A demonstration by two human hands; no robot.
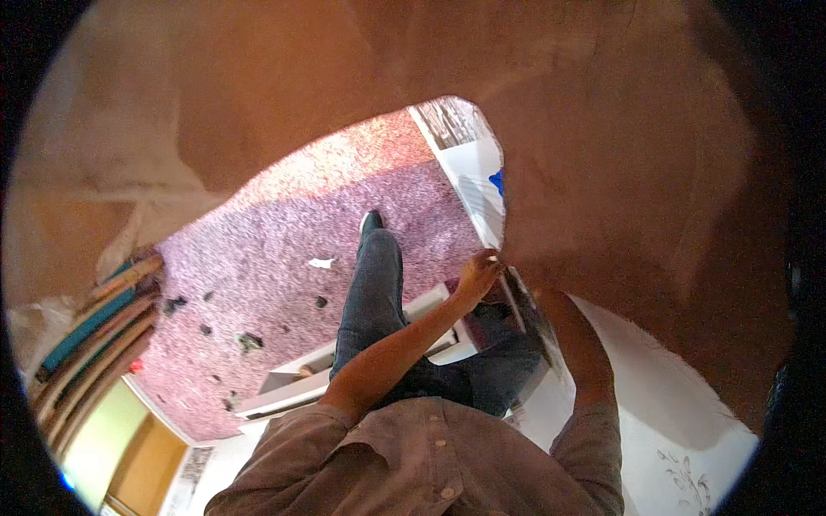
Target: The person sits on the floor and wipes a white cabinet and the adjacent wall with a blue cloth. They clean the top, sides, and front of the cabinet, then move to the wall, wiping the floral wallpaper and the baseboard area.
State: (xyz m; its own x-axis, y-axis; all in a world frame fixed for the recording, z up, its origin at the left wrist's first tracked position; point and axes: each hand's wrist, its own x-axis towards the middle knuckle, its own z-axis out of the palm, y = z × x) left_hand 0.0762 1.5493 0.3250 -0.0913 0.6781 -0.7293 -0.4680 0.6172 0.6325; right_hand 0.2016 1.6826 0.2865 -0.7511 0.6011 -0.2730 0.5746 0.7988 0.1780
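A large brown sheet (632, 168), its material unclear, spreads in front of me and off to both sides. Its edge runs past my left hand (477, 274), whose fingers are pinched at that edge beside a narrow pale strip. Just to the right, my right hand (545, 298) is at the lower edge of the sheet; its fingers are hidden or too dark to read, so its grip cannot be told. Between my forearms a long dark, glossy strip (529, 313) slants downward.
Beneath me is a mottled purple carpet (284, 226) with dark bits and a white scrap (321, 263). White open furniture (290, 393) lies by my legs. Curved, layered edges (97, 329) stand at the left, and a white surface (664, 387) with a plant pattern at the lower right.
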